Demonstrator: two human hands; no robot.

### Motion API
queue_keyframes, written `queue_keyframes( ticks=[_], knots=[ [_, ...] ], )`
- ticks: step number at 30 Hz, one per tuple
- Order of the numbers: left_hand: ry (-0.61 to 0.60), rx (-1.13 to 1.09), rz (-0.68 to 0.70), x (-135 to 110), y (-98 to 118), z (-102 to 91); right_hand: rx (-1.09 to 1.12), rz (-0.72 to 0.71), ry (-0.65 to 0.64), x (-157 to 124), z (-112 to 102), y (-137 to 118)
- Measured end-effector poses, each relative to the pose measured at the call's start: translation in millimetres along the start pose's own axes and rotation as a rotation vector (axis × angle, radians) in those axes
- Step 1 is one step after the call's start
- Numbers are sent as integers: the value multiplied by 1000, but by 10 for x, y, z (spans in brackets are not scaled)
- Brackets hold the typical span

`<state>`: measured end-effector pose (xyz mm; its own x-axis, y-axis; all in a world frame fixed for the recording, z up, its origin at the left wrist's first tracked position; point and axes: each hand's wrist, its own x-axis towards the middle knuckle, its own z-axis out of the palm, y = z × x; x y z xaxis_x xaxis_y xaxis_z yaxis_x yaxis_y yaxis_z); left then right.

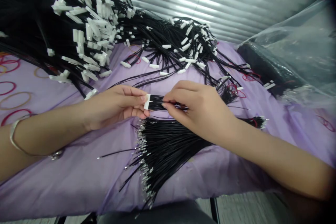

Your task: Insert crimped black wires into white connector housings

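Note:
My left hand (128,103) pinches a white multi-pin connector (147,102) between thumb and fingers. Several black wires (156,103) run from the connector's right side toward my right hand (193,101). The right thumb and index finger are pinched together at these wires, a short way from the connector. Just below both hands lies a fanned bundle of loose black wires (168,147), their bare silver terminals pointing left. The fingertips of my right hand partly hide which wire they grip.
Black cables with white connectors (97,24) are heaped at the back left, and another pile (189,38) lies at the back centre. Red and yellow rubber bands (15,99) are scattered on the purple cloth (78,182). A clear plastic bag (296,52) stands at the right.

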<state>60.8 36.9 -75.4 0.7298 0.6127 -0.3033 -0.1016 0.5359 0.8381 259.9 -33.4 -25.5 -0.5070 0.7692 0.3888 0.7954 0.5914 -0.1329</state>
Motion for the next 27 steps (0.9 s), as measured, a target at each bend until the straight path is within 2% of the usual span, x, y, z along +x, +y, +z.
queue_keyframes(
  ticks=[3,7,10,13,19,27],
  knots=[
    [-1,18,0,10,5,-4,9,-7,10,-3,49,10],
    [-38,29,4,25,4,-17,-13,-65,114,-8,99,40],
    [-32,31,-5,25,4,-19,-82,-203,168,-10,124,72],
    [-35,20,-28,22,12,-20,-174,-357,162,-3,119,105],
    [-106,40,-48,24,26,-48,-339,-578,248,23,62,138],
    [-150,46,-72,3,32,-34,-421,-682,255,13,63,189]
  ],
)
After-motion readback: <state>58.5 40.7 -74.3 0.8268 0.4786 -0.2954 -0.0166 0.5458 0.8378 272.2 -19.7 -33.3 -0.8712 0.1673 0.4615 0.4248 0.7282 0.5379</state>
